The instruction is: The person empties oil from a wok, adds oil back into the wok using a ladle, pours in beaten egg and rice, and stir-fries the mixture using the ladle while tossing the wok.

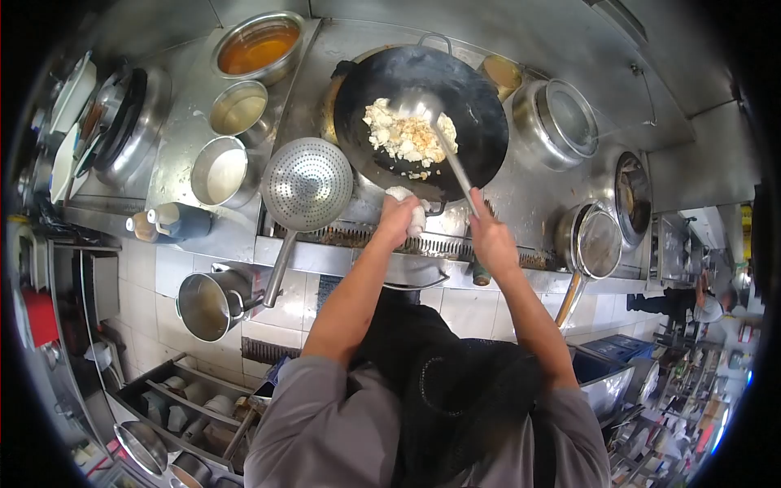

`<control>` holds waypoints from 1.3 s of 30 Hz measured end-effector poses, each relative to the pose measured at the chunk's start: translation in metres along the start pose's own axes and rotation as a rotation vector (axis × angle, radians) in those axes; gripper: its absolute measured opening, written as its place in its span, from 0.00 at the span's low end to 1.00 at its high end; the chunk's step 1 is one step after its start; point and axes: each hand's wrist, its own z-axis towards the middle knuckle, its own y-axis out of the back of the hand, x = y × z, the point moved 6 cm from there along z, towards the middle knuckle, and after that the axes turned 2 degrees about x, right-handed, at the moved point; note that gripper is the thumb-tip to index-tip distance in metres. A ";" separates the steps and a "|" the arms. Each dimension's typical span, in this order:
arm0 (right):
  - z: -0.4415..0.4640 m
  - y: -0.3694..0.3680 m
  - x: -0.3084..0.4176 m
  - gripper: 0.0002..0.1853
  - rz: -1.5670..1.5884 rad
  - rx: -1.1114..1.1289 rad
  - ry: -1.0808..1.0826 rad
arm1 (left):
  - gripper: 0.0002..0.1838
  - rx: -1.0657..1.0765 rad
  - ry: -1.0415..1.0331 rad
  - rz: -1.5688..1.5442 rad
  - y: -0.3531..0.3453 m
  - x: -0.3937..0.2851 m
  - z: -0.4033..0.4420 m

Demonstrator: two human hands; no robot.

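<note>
A large black wok [476, 138] sits on the stove in the middle of the head view. Pale, crumbled food with browned bits [399, 134] lies in it, probably too broken up to name surely. My left hand [396, 220] is closed around a folded white cloth [417, 218] at the wok's near rim. My right hand [493, 241] grips the handle of a metal ladle [455, 163], whose bowl rests among the food. A perforated skimmer [307, 185] lies left of the wok, its handle jutting over the counter edge.
Metal pots hold orange liquid [259, 50], yellowish liquid [238, 110] and white contents [221, 172] at the left. Two bottles [181, 221] stand near the front edge. Strainers and pots [598, 241] occupy the right. Below left is a pot [207, 305]. Another person [709, 307] stands far right.
</note>
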 end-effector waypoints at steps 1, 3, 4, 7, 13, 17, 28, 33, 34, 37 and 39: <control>0.004 -0.016 -0.007 0.25 -0.133 0.082 -0.073 | 0.06 0.003 -0.022 0.002 0.000 0.000 0.002; 0.005 -0.004 -0.019 0.26 -0.079 0.064 -0.012 | 0.06 0.013 -0.056 0.009 -0.003 -0.006 0.007; 0.009 0.015 -0.018 0.28 0.029 0.014 0.125 | 0.06 0.003 -0.093 -0.005 -0.003 -0.008 0.008; -0.001 0.026 0.010 0.29 0.128 -0.012 0.113 | 0.06 -0.014 -0.058 -0.014 -0.002 -0.008 0.002; -0.017 0.008 -0.002 0.26 0.118 0.013 0.114 | 0.11 0.053 -0.043 0.023 -0.001 -0.005 0.009; -0.008 0.017 0.015 0.24 0.200 -0.075 -0.014 | 0.08 -0.004 -0.051 -0.014 -0.001 -0.006 0.005; -0.013 0.018 -0.033 0.23 0.026 -0.064 -0.115 | 0.06 -0.023 -0.064 -0.021 -0.005 -0.013 -0.007; -0.029 0.049 -0.020 0.24 0.190 -0.037 0.056 | 0.06 -0.002 -0.046 -0.034 -0.001 -0.006 0.002; -0.039 0.036 -0.016 0.24 0.192 -0.027 0.053 | 0.06 -0.009 -0.038 -0.035 0.001 -0.006 -0.001; -0.049 0.014 -0.019 0.23 0.120 0.061 -0.044 | 0.05 0.003 -0.030 -0.033 -0.003 -0.009 -0.006; -0.035 0.017 -0.018 0.24 0.249 0.143 -0.034 | 0.04 -0.058 -0.065 -0.007 0.000 -0.010 -0.002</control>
